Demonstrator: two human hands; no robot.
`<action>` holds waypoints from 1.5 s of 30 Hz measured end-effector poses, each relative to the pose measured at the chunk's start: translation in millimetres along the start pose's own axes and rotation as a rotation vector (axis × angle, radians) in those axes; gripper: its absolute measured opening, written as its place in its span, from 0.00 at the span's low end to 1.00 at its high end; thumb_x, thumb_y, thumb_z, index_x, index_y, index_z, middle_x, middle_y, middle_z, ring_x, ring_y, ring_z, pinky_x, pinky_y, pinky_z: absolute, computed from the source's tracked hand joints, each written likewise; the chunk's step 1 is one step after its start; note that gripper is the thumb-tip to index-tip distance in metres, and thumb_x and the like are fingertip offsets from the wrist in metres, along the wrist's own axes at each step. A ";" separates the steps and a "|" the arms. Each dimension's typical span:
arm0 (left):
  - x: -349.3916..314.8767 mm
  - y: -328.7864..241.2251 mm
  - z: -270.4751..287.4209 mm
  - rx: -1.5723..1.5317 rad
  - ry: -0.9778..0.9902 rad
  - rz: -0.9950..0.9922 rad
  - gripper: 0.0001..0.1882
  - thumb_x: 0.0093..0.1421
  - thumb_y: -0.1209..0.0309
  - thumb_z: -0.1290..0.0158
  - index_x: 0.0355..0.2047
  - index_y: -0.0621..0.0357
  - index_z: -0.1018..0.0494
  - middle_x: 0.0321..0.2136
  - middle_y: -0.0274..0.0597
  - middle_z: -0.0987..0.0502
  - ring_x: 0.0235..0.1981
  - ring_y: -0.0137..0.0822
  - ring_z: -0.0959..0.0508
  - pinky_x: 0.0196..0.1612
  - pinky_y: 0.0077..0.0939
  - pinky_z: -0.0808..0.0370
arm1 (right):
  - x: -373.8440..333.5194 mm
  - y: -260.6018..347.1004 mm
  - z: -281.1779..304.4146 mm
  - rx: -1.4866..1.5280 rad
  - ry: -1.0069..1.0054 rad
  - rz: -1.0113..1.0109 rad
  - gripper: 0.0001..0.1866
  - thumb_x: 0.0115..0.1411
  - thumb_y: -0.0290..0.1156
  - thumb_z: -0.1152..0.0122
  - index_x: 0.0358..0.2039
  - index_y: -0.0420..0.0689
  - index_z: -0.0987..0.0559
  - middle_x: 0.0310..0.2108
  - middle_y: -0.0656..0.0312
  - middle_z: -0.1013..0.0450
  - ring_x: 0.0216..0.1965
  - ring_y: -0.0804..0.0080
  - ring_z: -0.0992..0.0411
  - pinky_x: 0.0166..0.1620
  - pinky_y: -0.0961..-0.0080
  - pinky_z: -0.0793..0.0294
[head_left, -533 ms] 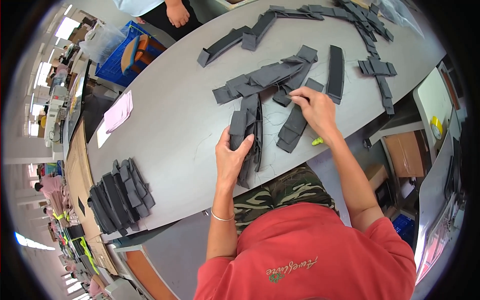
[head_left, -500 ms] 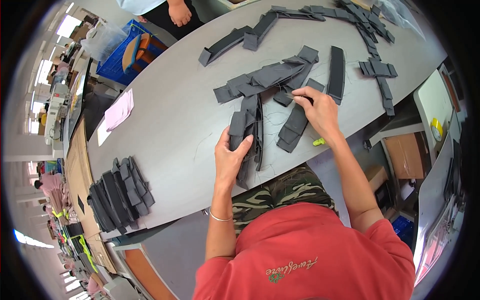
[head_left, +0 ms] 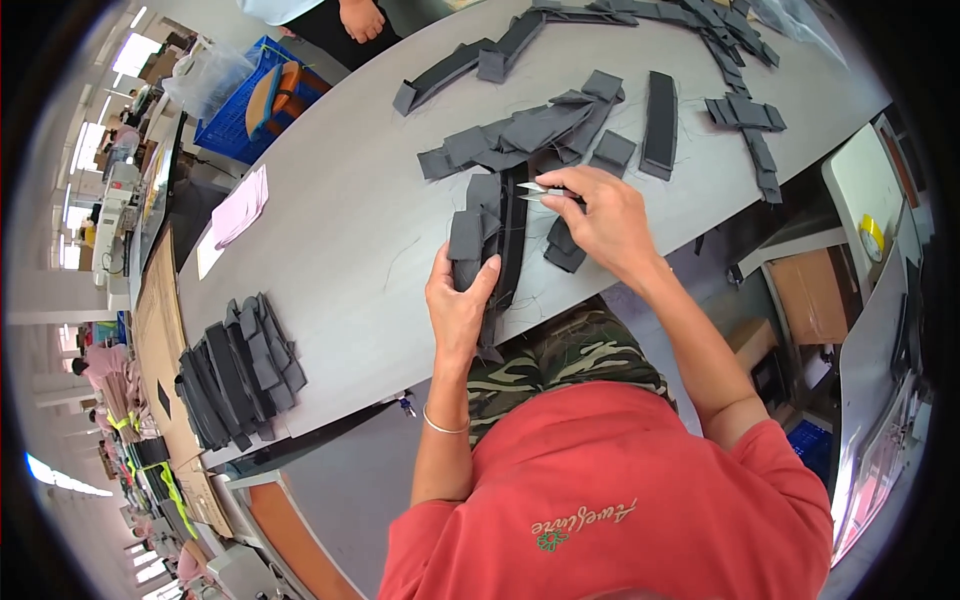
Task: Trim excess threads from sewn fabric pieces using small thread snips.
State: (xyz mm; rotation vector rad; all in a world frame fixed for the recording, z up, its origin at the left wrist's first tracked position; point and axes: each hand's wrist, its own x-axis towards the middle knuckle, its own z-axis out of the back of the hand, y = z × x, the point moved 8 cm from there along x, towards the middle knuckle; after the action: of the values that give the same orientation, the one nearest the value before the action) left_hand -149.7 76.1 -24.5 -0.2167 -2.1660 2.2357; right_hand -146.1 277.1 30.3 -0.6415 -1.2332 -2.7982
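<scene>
Left hand [head_left: 458, 308]: thumb and fingers clamped on bundled dark-grey fabric strips [head_left: 466, 235] at the grey worktable's [head_left: 350, 250] near edge. Right hand [head_left: 608, 222]: fingers closed around metal thread snips [head_left: 547, 190], blades parted, just beside the bundle.

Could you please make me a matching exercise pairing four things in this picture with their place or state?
Things:
1. left hand
2. silver snips
3. pink sheets
4. blue crate

Places or states:
A. lying on the table
B. held in the right hand
C. beyond the table's edge, upper left of the picture
D. gripping dark grey fabric strips

Pairs: 1-D, 2-B, 3-A, 4-C
</scene>
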 end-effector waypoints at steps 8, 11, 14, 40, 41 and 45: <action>-5.9 3.1 -3.0 -0.028 0.028 0.040 0.24 0.55 0.73 0.41 0.51 0.67 0.32 0.39 0.38 0.25 0.37 0.26 0.27 0.43 0.20 0.29 | 5.1 11.0 -14.7 -0.146 -0.061 0.110 0.08 0.53 0.31 0.37 0.34 0.46 0.20 0.29 0.61 0.24 0.31 0.61 0.26 0.33 0.68 0.28; -5.6 3.2 -2.5 -0.036 0.018 0.034 0.24 0.55 0.73 0.41 0.51 0.67 0.32 0.40 0.38 0.25 0.39 0.26 0.27 0.44 0.20 0.30 | 8.2 9.8 -19.6 -0.180 -0.018 0.106 0.07 0.53 0.32 0.38 0.32 0.46 0.20 0.28 0.62 0.24 0.30 0.62 0.26 0.33 0.68 0.29; -3.9 2.9 3.9 -0.085 -0.005 0.023 0.24 0.56 0.73 0.41 0.51 0.67 0.32 0.41 0.38 0.26 0.39 0.26 0.27 0.45 0.20 0.30 | 7.0 0.2 -21.6 -0.181 0.010 0.063 0.06 0.53 0.33 0.38 0.31 0.46 0.21 0.27 0.62 0.24 0.30 0.62 0.26 0.33 0.67 0.29; -23.2 -7.5 20.3 -0.781 0.256 0.148 0.14 0.62 0.65 0.50 0.44 0.62 0.34 0.35 0.43 0.29 0.25 0.37 0.26 0.25 0.27 0.25 | -11.7 71.2 -38.8 0.260 0.072 0.127 0.09 0.55 0.31 0.40 0.37 0.47 0.20 0.28 0.61 0.25 0.28 0.64 0.28 0.32 0.71 0.30; -24.3 -7.9 21.3 -0.783 0.252 0.141 0.14 0.62 0.65 0.50 0.44 0.62 0.34 0.35 0.43 0.29 0.25 0.37 0.26 0.25 0.27 0.25 | -12.6 73.8 -39.8 0.260 0.075 0.133 0.09 0.55 0.31 0.40 0.37 0.47 0.20 0.28 0.61 0.25 0.28 0.64 0.28 0.32 0.71 0.30; -27.7 -7.3 25.2 -0.807 0.233 0.122 0.15 0.63 0.64 0.50 0.44 0.62 0.34 0.35 0.44 0.28 0.25 0.37 0.26 0.24 0.26 0.24 | -16.4 84.9 -33.6 0.256 0.006 0.179 0.09 0.54 0.31 0.39 0.37 0.47 0.20 0.27 0.61 0.25 0.28 0.64 0.28 0.32 0.71 0.30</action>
State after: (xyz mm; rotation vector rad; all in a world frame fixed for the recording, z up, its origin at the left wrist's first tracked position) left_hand -125.8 48.2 -14.2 -0.5887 -2.8188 1.1610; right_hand -128.2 192.4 63.6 -0.6854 -1.4226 -2.4442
